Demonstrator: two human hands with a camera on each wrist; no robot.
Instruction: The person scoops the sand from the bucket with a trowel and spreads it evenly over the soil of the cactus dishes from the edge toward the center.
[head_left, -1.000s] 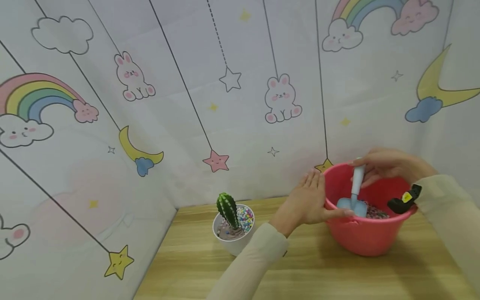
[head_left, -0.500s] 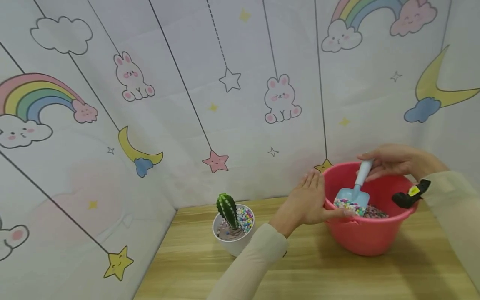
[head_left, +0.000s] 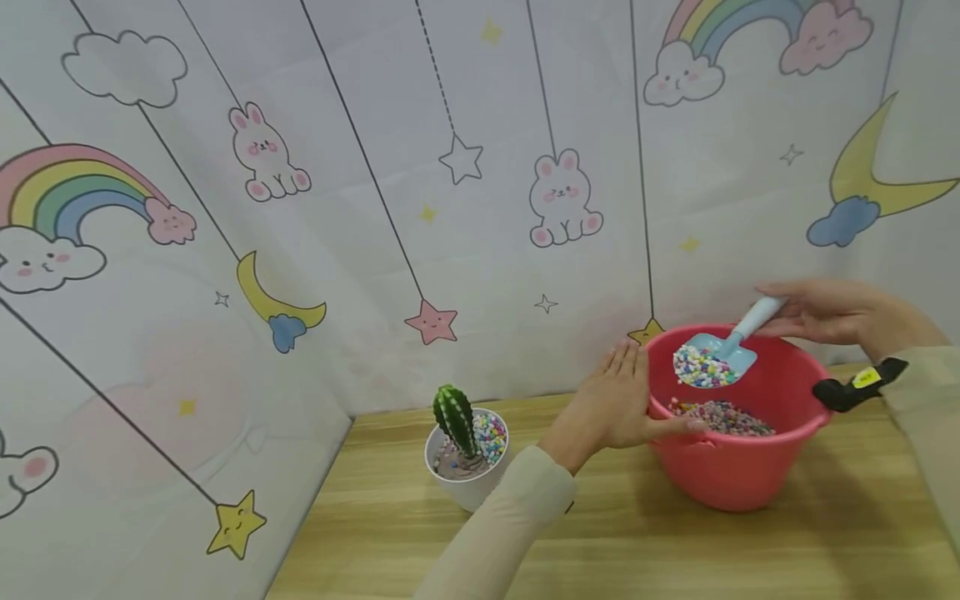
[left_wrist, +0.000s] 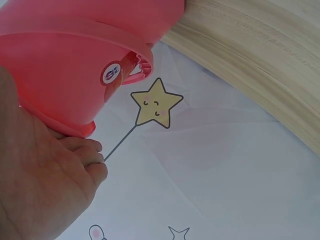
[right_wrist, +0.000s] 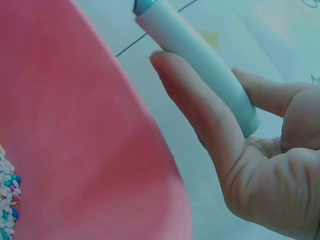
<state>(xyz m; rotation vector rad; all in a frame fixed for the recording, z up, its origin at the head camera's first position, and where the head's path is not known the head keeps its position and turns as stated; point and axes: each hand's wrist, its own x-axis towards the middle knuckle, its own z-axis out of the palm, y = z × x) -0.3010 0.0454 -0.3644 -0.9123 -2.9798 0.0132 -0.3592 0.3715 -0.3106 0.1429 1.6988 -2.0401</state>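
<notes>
My right hand point(head_left: 832, 310) pinches the pale handle of a small light-blue toy shovel point(head_left: 742, 354). Its scoop, heaped with multicoloured pellets point(head_left: 701, 367), hangs inside the mouth of a red bucket point(head_left: 738, 475). More pellets point(head_left: 723, 417) lie at the bottom of the bucket. In the right wrist view, fingers and thumb hold the handle point(right_wrist: 200, 65) beside the bucket wall point(right_wrist: 115, 140). My left hand point(head_left: 611, 404) rests against the bucket's left rim, fingers straight and thumb laid along the front rim; the left wrist view shows its fingers point(left_wrist: 82, 150) at the rim.
Left of the bucket, a white pot point(head_left: 461, 492) on the wooden table point(head_left: 622, 542) holds a green cactus point(head_left: 453, 421), brown matter and coloured pellets. A patterned cloth backdrop point(head_left: 360, 208) stands behind. A black piece with a yellow label point(head_left: 858, 387) is by the right wrist.
My right hand has moved up and to the right, lifting the shovel from low in the bucket with a load of pellets. The left hand and bucket have stayed put.
</notes>
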